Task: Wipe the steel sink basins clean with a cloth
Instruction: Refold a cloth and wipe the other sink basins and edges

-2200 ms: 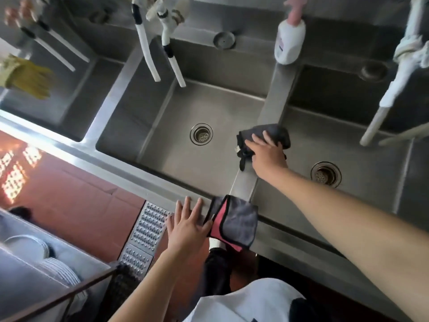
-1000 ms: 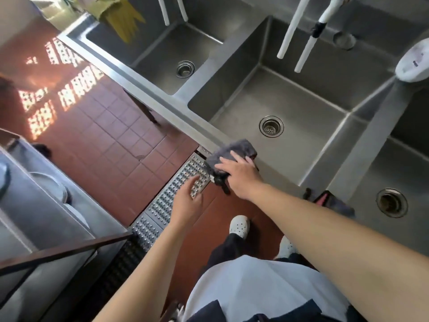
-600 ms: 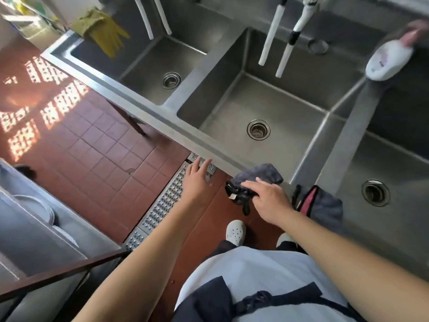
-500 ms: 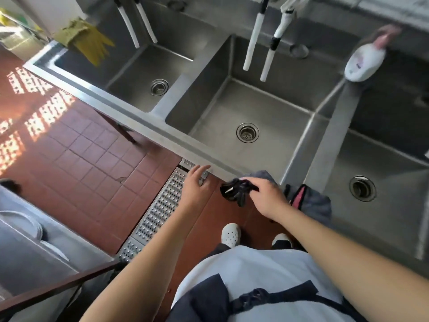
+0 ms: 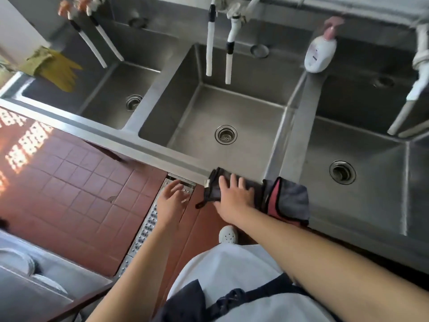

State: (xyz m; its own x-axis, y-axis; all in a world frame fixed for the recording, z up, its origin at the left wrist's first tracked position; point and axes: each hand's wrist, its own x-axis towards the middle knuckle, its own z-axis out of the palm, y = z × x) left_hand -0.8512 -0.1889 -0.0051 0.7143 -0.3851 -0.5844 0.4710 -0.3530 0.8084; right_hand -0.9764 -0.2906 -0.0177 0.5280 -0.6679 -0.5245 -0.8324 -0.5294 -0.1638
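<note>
Head view: the cloth [image 5: 217,185] is dark grey, rumpled, with a dark loop or tag hanging off its lower left corner. It lies on the front rim [image 5: 162,156] of the steel sink, at the near edge of the middle basin [image 5: 232,117], and part of it drapes over the front. The right hand [image 5: 234,196] lies flat on top of the cloth, fingers straight and spread and pointing toward the basin, the grip released, pressing down rather than curling round it; the forearm reaches in from the lower right. The cloth sits directly under the palm and fingers and shows beyond them on the left and far side. The left hand [image 5: 171,201] hangs in front of the sink above the metal floor grate [image 5: 148,226], fingers loosely extended, holding nothing, well left of the cloth and not touching it. Just right of the right hand a second cloth [image 5: 289,203], grey with a pink inner face and dark trim, hangs over the rim below the divider between the middle and right basin [image 5: 362,182]
</note>
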